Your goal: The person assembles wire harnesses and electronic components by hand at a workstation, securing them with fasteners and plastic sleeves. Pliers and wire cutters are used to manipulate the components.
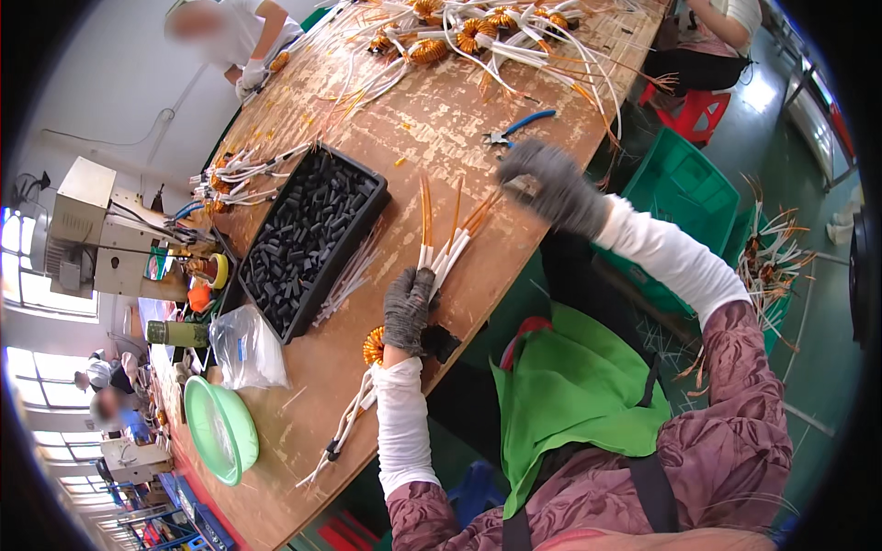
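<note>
My left hand (409, 312), in a grey knit glove, is closed round a bundle of white-sleeved wires (448, 259) with bare copper ends fanning out. My gloved right hand (554, 190) has its fingers curled at the tips of the right-hand copper wire ends (478, 217) and seems to pinch them; slight blur softens the fingertips. Beside my left wrist lies a copper-wound ring coil (373, 346), partly hidden by the hand. Blue-handled cutters (528, 123) rest on the table just beyond my right hand.
A black tray (363, 216) of short black tubes stands left of my hands, loose white sleeves (349, 280) along its side. Wired coils (478, 37) cover the far table. A green basin (248, 441) and plastic bag (246, 349) sit left; green crates (680, 188) stand right. Co-workers sit beyond.
</note>
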The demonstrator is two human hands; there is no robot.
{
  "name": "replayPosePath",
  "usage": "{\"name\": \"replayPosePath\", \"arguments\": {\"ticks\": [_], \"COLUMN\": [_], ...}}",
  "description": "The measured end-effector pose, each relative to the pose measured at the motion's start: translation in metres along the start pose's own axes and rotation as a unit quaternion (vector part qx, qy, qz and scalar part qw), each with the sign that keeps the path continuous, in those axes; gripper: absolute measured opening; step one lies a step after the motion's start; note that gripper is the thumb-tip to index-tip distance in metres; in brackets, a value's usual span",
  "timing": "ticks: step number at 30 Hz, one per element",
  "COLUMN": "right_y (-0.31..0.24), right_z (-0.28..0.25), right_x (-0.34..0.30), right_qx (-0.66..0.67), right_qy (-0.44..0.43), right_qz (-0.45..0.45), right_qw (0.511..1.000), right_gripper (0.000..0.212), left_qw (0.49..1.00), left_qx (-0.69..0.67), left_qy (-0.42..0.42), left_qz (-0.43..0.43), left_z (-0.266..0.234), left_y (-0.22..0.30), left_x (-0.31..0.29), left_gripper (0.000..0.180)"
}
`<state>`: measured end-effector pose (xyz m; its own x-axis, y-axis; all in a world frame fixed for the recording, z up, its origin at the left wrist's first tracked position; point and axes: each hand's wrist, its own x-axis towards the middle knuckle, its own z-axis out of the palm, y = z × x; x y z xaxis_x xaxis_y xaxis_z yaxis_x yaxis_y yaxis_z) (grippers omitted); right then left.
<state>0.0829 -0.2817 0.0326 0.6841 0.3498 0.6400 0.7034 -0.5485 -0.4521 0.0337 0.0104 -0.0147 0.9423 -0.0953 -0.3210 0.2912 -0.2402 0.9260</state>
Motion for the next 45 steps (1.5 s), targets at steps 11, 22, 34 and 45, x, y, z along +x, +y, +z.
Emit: {"name": "replayPosePath", "arguments": {"ticks": [11,22,34,45], "right_y": [0.022,0.011,0.05,-0.021], "right_z": [0.047,-0.008,0.051,0.2], "right_x": [0.025,0.087,0.103,0.216], "right_qx": [-0.175,-0.328,-0.325,-0.161], "right_qy": [-0.28,-0.155,-0.263,-0.19], "right_qz": [-0.296,-0.322,-0.297,-0.285], "right_qw": [0.897,0.875,0.858,0.925], "right_gripper": [0.014,0.012,0.008,0.036], "left_qw": [0.998,0.991,0.928,0.917], "left_qx": [0.047,0.093,0.315,0.37], "left_qy": [0.011,0.02,0.079,0.074], "left_qz": [0.045,0.089,0.183,0.132], "left_z": [0.001,0.003,0.01,0.017], "left_y": [-0.011,-0.004,-0.013,-0.004], "left_x": [0.004,0.004,0.005,0.004], "left_gripper": [0.028,0.027,0.029,0.031]}}
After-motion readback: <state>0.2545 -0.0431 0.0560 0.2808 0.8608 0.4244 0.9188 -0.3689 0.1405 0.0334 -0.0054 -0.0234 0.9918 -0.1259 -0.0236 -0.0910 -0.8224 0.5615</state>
